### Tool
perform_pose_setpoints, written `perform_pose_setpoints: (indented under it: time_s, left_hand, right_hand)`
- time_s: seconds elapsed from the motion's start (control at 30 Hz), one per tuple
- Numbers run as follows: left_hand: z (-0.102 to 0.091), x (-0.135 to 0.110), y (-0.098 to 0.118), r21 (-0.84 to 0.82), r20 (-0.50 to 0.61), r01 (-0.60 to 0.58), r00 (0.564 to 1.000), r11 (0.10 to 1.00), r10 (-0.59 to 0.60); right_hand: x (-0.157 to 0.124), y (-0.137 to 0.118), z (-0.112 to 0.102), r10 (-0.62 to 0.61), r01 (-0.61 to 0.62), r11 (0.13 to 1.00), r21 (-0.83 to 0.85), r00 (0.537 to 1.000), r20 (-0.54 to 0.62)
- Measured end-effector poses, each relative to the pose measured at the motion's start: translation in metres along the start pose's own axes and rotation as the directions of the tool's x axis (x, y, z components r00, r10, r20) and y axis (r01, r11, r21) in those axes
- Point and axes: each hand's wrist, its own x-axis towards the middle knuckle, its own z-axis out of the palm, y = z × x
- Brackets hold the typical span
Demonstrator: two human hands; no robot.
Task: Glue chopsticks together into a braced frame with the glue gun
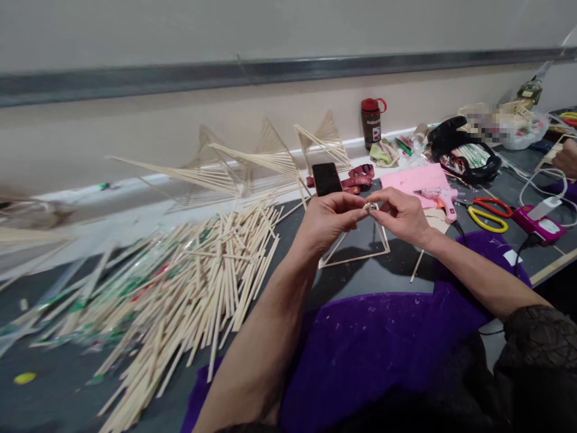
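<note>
Purple cloth point(374, 349) is being worn or spread beneath the forearms point(270, 325), perhaps as protection from glue. Just beyond, a wooden-stick frame point(354, 258) is being held over the dark tabletop point(360, 279); whether its lower bar is touching the surface cannot be told. A small pale piece point(369, 207), seemingly at the frame's top, is being pinched by the fingertips of the left hand point(331, 219) and the right hand point(401, 213), apparently for steadying from both sides. Both hands are being angled inward, fingertips meeting, thumbs lower. At left, loose wooden sticks point(216, 270) are lying heaped, presumably for easy reach. At right, a glue gun point(444, 197) is being partly supported by a pink sheet point(401, 177), possibly against drips. Farther back, a smartphone point(327, 179) is lying by a red lanyard point(360, 177), and twisted stick models point(261, 159) are being stored near the wall point(135, 132), probably for safety.
</note>
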Motion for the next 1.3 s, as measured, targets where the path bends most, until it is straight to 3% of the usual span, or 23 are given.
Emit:
perform_pose_setpoints:
  time_s: [0.87, 1.3]
  left_hand:
    - [0.0055, 0.0003, -0.0015, -0.012, -0.021, 0.000, 1.000, 1.000, 0.000]
    - [0.0082, -0.0019, 0.0042, -0.034, -0.038, 0.019, 0.999, 0.999, -0.021]
  right_hand:
    - [0.0026, -0.0018, -0.0052, -0.067, 0.068, 0.996, 0.051, 0.998, -0.022]
    - [0.0031, -0.0018, -0.0027, 0.018, -0.016, 0.999, 0.041, 0.999, -0.039]
